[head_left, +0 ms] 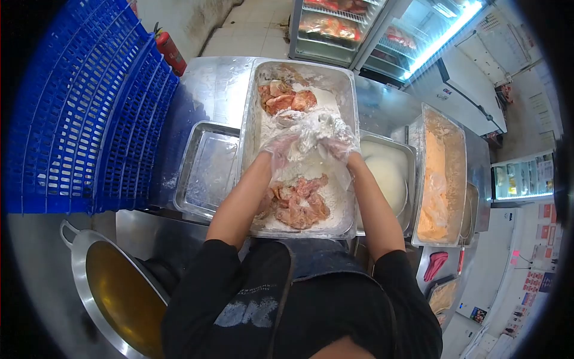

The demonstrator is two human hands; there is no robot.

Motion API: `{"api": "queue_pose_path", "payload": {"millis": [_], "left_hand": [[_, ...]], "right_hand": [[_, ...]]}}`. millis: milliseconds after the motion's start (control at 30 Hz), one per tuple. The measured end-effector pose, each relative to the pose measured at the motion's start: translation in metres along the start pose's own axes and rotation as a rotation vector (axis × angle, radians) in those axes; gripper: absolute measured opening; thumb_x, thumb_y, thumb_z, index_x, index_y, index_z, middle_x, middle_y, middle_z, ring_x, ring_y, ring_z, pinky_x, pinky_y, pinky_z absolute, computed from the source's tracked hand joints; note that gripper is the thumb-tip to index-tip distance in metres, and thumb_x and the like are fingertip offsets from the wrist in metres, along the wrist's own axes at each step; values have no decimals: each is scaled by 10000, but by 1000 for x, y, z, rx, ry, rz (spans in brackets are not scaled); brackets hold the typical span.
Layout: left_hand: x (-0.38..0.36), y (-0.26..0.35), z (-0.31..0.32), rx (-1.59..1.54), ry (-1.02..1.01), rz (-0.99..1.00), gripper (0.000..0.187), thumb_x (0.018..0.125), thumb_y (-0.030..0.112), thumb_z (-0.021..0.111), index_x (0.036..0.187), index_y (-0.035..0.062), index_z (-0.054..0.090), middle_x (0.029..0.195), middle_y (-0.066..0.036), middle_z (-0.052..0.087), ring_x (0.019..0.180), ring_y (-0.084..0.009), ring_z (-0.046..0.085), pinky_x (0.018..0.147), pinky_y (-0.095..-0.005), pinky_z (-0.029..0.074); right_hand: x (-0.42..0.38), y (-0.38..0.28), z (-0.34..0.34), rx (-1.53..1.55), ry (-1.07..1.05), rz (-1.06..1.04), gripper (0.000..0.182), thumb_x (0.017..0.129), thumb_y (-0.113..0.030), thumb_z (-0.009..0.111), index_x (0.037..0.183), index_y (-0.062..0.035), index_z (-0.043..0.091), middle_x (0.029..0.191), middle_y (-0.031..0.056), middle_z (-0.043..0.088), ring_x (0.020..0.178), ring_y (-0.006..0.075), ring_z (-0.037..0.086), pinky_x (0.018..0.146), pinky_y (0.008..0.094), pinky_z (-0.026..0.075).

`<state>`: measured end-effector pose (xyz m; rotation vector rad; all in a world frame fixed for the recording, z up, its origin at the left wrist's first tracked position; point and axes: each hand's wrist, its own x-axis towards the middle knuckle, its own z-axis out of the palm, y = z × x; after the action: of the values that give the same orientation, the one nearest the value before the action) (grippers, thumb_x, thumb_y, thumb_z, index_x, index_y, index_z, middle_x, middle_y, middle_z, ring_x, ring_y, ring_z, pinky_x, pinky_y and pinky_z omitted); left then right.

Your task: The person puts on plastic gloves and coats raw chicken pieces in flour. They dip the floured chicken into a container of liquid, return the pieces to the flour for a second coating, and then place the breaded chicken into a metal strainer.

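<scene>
A deep metal tray (pixel 246 128) holds white flour (pixel 335 103) and raw meat that looks like chicken. My left hand (pixel 281 146) and my right hand (pixel 339 148), both in clear plastic gloves, are in the middle of this tray. Between them they grip a flour-coated chicken piece (pixel 323 128); flour hides most of the fingertips. Reddish marinated chicken pieces (pixel 284 102) lie on the flour beyond my hands. Closer to my body, paler chicken pieces (pixel 302 206) rest below my wrists.
An empty shallow tray (pixel 206 167) sits left, a pan of whitish liquid (pixel 385 173) right. Farther right is a tray of orange powder (pixel 435 191). Blue crates (pixel 119 119) stand left above a large pan of oil (pixel 119 293). Glass-door fridges (pixel 335 30) are behind the table.
</scene>
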<state>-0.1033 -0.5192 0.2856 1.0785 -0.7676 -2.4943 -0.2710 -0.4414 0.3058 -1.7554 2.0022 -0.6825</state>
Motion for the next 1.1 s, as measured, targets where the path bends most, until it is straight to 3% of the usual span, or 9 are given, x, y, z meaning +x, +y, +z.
{"api": "queue_pose_path", "payload": {"millis": [100, 267, 500, 600, 667, 833, 933, 1033, 1100], "left_hand": [[-16, 7, 10, 8, 65, -45, 328, 879, 296, 469, 1150, 116, 507, 1093, -79, 562, 934, -201, 571, 748, -365, 505], [-3, 11, 15, 110, 135, -127, 366, 915, 288, 404, 1257, 156, 407, 1209, -63, 498, 1046, -204, 521, 744, -393, 490], [-2, 26, 7, 470, 194, -107, 426, 924, 354, 341, 1291, 139, 367, 1208, -56, 505, 1075, -184, 491, 858, -366, 419], [67, 1, -57, 750, 191, 379, 421, 884, 332, 393, 1222, 93, 468, 1235, -73, 488, 1162, -217, 424, 874, -384, 401], [86, -17, -77, 1724, 552, 758, 328, 846, 230, 424, 1101, 69, 552, 1115, -116, 557, 1027, -256, 526, 815, -366, 437], [23, -4, -3, 1711, 654, 788, 259, 819, 234, 411, 931, 66, 574, 901, -120, 577, 878, -242, 543, 824, -379, 408], [167, -112, -74, 491, -164, 840, 381, 777, 250, 487, 1118, 80, 502, 1063, -105, 557, 1057, -217, 490, 885, -324, 375], [57, -44, 20, 2127, 109, 612, 437, 776, 243, 509, 1177, 75, 461, 1161, -113, 507, 1121, -221, 450, 916, -339, 357], [74, -60, 19, 2136, 283, 951, 454, 737, 236, 543, 1156, 81, 462, 1090, -147, 528, 1042, -269, 495, 875, -343, 392]], "right_hand": [[2, -23, -16, 153, -189, 347, 553, 787, -368, 515, 1231, -49, 432, 1260, 168, 430, 1200, 289, 367, 998, 343, 297], [-19, 11, 47, -323, 293, -225, 456, 800, -362, 515, 1171, -97, 510, 1206, 125, 494, 1121, 278, 452, 950, 373, 351], [-10, -24, -18, -301, -81, -102, 362, 797, -287, 549, 1106, -98, 571, 1145, 90, 553, 1053, 237, 514, 940, 352, 361], [-14, -51, -39, -221, 126, -67, 298, 796, -287, 533, 1005, -91, 614, 1021, 99, 608, 916, 252, 574, 830, 352, 424], [-13, -16, -22, -333, 195, -100, 281, 769, -267, 550, 960, -72, 615, 947, 111, 622, 812, 291, 588, 727, 365, 460], [-17, 1, -31, -286, 117, 55, 271, 736, -242, 582, 963, -98, 624, 923, 128, 617, 823, 296, 582, 719, 365, 453], [-33, -15, -74, -159, 264, 13, 291, 742, -287, 585, 931, -70, 630, 876, 122, 633, 800, 284, 594, 715, 357, 452], [-64, -6, -104, 143, 322, 232, 291, 748, -273, 610, 946, -61, 631, 896, 108, 637, 819, 250, 604, 744, 317, 454], [-87, 34, -111, 153, 341, 374, 295, 745, -255, 632, 957, -48, 628, 884, 104, 640, 827, 227, 604, 760, 303, 452]]}}
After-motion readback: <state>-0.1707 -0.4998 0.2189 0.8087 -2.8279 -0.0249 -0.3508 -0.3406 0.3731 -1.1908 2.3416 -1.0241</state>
